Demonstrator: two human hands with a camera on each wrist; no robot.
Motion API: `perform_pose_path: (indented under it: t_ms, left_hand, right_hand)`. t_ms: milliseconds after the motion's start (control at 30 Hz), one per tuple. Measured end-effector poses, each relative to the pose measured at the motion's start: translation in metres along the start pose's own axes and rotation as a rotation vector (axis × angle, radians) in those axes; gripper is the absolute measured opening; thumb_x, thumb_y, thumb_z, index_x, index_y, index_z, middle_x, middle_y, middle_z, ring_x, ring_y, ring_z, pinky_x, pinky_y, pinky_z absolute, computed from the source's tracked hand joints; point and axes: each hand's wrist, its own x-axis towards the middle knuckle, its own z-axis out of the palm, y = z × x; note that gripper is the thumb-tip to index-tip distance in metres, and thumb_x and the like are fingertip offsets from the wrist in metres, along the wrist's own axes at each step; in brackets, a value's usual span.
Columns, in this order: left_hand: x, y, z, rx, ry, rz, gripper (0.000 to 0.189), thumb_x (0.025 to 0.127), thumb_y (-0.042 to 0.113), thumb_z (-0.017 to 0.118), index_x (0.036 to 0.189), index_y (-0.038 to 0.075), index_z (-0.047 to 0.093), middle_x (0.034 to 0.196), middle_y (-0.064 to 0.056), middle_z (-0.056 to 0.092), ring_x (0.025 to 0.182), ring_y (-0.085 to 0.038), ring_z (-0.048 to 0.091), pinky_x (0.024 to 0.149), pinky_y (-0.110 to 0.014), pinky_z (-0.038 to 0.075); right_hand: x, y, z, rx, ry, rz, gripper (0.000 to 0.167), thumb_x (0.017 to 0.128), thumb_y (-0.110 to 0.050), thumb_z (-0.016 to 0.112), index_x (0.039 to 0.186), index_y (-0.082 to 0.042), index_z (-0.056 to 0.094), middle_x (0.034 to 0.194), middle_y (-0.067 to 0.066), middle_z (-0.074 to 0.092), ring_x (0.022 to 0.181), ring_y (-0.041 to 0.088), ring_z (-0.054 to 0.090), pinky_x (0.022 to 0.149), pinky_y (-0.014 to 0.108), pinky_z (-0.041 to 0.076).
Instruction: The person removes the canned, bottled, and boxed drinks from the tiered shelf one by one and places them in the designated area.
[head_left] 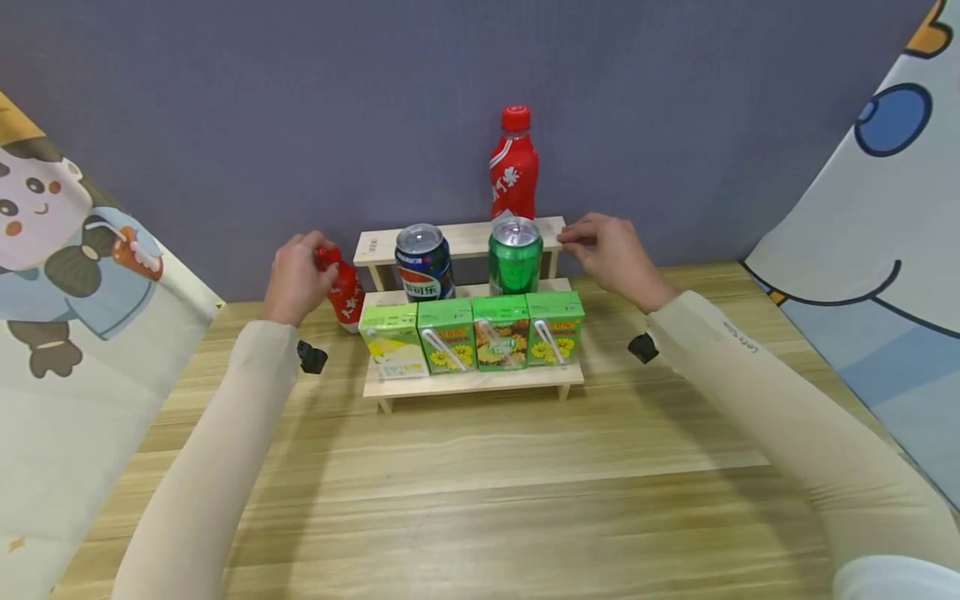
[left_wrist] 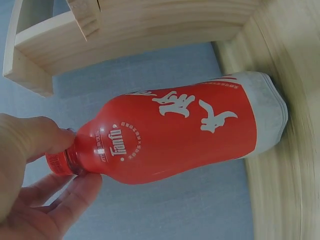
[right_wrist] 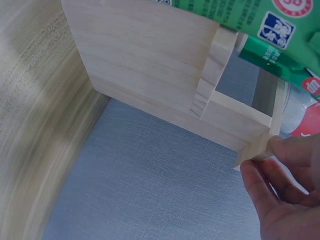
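My left hand (head_left: 296,279) pinches a red plastic bottle (left_wrist: 170,127) by its neck, just below the cap. The bottle stands a little tilted to the left of a two-step wooden rack (head_left: 472,382), its base at the tabletop. At the opposite end, the thumb and fingers of my right hand (head_left: 611,254) pinch the right end of the rack's upper board (right_wrist: 252,150). Another red bottle (head_left: 514,171) is upright on that upper step. On the lower step, a dark blue can (head_left: 424,262) and a green can (head_left: 516,258) stand behind several juice boxes (head_left: 450,333).
The rack stands on a wood-grain table (head_left: 480,500), close to a grey-blue back wall (head_left: 300,100). Cartoon-printed panels flank the table, a left panel (head_left: 90,400) and a right panel (head_left: 817,217).
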Motion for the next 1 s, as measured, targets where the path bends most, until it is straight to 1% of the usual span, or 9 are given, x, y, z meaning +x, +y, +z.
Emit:
perform_pose_path:
  t_ms: [133, 333, 700, 833, 1000]
  left_hand:
    - [0.0001, -0.0027, -0.0006, 0.004, 0.002, -0.004, 0.028, 0.087, -0.002, 0.059, 0.115, 0.0, 0.057, 0.107, -0.017, 0.051, 0.089, -0.032, 0.054, 0.072, -0.044, 0.05]
    - [-0.0005, -0.0048, -0.0029, -0.003, -0.013, -0.012, 0.029, 0.087, -0.001, 0.058, 0.116, 0.001, 0.055, 0.109, -0.016, 0.051, 0.09, -0.031, 0.053, 0.072, -0.043, 0.05]
    - [-0.0007, -0.0077, -0.0015, -0.027, 0.0, 0.012, 0.029, 0.088, -0.001, 0.058, 0.116, 0.002, 0.056, 0.109, -0.016, 0.052, 0.092, -0.031, 0.054, 0.075, -0.044, 0.05]
    - [0.0002, -0.0076, -0.001, -0.039, -0.013, 0.017, 0.03, 0.088, -0.001, 0.059, 0.117, 0.003, 0.056, 0.112, -0.016, 0.052, 0.096, -0.032, 0.056, 0.078, -0.044, 0.051]
    - [-0.0003, -0.0064, -0.0021, -0.039, -0.038, 0.008, 0.031, 0.089, -0.001, 0.058, 0.12, 0.003, 0.055, 0.114, -0.016, 0.051, 0.099, -0.033, 0.056, 0.079, -0.045, 0.051]
  right_hand:
    - [-0.0004, 0.0005, 0.0007, 0.0, 0.003, -0.007, 0.02, 0.089, -0.003, 0.063, 0.108, -0.002, 0.069, 0.109, 0.009, 0.063, 0.101, 0.025, 0.059, 0.087, 0.037, 0.048]
    - [-0.0006, 0.0008, 0.0008, -0.006, 0.016, -0.02, 0.019, 0.089, -0.003, 0.064, 0.107, -0.002, 0.07, 0.107, 0.009, 0.063, 0.101, 0.025, 0.06, 0.087, 0.038, 0.048]
    - [-0.0009, 0.0007, -0.0001, -0.005, 0.02, -0.031, 0.019, 0.089, -0.003, 0.064, 0.107, -0.002, 0.07, 0.106, 0.009, 0.064, 0.1, 0.025, 0.06, 0.086, 0.037, 0.048]
    - [-0.0009, 0.001, 0.0, 0.006, 0.017, -0.029, 0.019, 0.089, -0.003, 0.064, 0.107, -0.001, 0.07, 0.107, 0.009, 0.063, 0.1, 0.025, 0.06, 0.086, 0.036, 0.049]
    - [-0.0005, 0.0011, 0.0, 0.006, 0.002, -0.018, 0.02, 0.09, -0.004, 0.063, 0.108, -0.002, 0.07, 0.108, 0.009, 0.063, 0.101, 0.024, 0.059, 0.087, 0.037, 0.048]
